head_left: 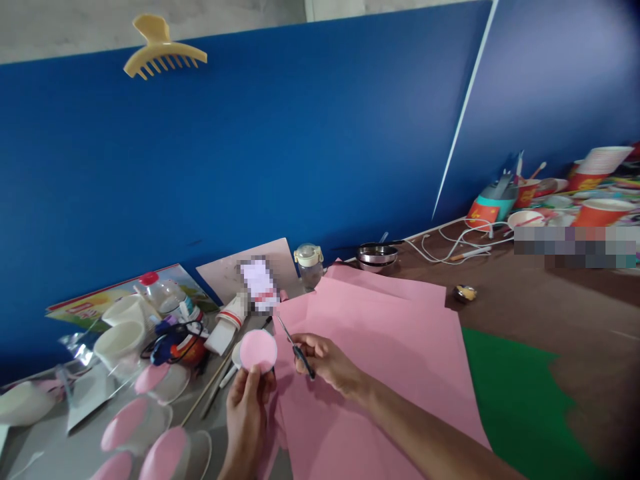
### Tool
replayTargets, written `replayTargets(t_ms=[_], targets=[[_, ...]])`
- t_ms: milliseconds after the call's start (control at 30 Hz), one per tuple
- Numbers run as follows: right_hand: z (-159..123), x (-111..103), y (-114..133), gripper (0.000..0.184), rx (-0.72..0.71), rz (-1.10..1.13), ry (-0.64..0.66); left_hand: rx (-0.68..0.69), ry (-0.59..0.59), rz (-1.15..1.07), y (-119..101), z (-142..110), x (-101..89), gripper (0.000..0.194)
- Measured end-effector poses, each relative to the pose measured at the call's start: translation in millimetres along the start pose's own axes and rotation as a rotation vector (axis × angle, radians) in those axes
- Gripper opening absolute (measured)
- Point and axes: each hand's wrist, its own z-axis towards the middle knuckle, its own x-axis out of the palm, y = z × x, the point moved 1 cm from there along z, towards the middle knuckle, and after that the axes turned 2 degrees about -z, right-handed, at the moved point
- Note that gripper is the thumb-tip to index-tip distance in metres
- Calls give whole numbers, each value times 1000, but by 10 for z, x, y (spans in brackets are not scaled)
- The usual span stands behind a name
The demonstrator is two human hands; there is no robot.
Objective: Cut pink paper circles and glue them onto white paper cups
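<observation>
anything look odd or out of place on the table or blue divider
Two things, mildly. A yellow claw clip sits at the top edge of the blue divider, an unusual spot for one. The green sheet has an uneven, wavy right edge, unlike the straight-sided pink paper beside it. I see no spill.

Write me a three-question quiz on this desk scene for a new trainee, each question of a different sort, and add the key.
1. Multiple choice. What does the right hand hold?
a) a jar
b) scissors
c) a comb

2. True or false. In this view, the green sheet lies to the left of the pink sheets.

3. Fill in the blank. The yellow clip is at the top edge of the ____ panel.

Key:
1. b
2. False; it lies to their right.
3. blue
</observation>
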Motion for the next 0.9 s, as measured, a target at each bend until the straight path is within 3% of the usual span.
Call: replayTargets(t_ms=[200,567,900], targets=[[-10,26,-16,34,-2,-13,76,67,-51,-9,-10,31,-52,36],[-122,160,-18,13,22,-314,132,92,-157,-111,-36,87,-91,32],[-92,187,-149,18,101,-301,153,129,-140,-120,-17,110,-104,33]])
